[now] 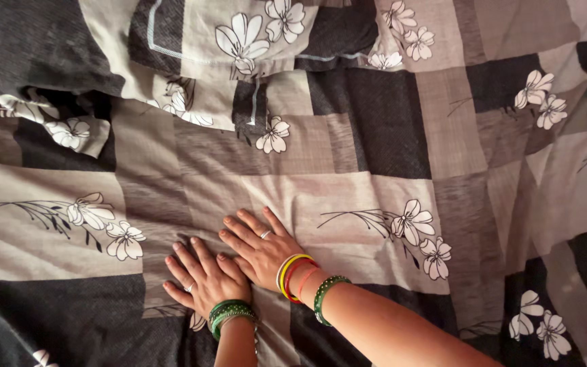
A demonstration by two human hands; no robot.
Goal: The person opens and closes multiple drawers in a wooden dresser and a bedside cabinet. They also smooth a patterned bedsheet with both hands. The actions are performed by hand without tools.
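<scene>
Head view: patchwork bedsheet (375,136) in grey, beige and black squares with white flower prints fills the scene, lying flat near and right, rumpled and folded over at far left. Right hand (261,246) lies flat and released on a pale patch near centre, fingers spread toward far left, ring on one finger, yellow, red and green bangles on the wrist. Left hand (205,278), just beside and touching it on the near left, also flat and open, green bangles.

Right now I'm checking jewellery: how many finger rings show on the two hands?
2: one ring on the right hand, one ring on the left hand. Thumbs partly hidden.
</scene>
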